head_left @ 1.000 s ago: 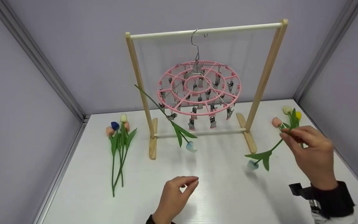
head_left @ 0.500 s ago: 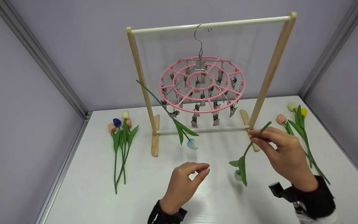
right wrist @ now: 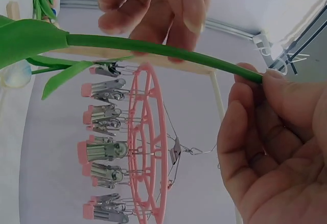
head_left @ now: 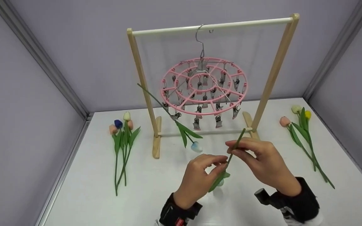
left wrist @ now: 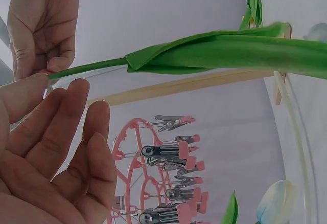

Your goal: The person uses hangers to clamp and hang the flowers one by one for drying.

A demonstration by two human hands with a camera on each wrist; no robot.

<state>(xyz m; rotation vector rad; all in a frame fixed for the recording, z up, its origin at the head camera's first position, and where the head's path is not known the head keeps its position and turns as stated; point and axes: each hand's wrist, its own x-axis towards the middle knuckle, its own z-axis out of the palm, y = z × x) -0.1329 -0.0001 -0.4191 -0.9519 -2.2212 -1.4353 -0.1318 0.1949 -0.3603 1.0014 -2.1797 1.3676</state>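
Observation:
My right hand (head_left: 261,160) pinches the bare stem of an artificial tulip (head_left: 217,183) near its end, its pale blue bloom hanging down in front of me. Close against the same stem is my left hand (head_left: 201,175), fingertips right at it and thumb slightly apart in the right wrist view. The green stem (right wrist: 127,44) runs across that view, with broad leaves (left wrist: 219,50) large in the left wrist view. Behind the hands hangs a pink round clip hanger (head_left: 203,112). A metal clip on its left side holds another blue-white tulip (head_left: 196,146), bloom downward.
A wooden stand (head_left: 276,69) with a white crossbar carries the hanger by its hook. Several tulips (head_left: 124,141) in peach, blue and white lie on the left of the white table (head_left: 83,175). Peach, pale and yellow tulips (head_left: 303,131) lie at the right.
My right hand has lifted the pale blue tulip away from the right-hand bunch and carried it left to the middle. My left hand has moved up and right to meet its stem.

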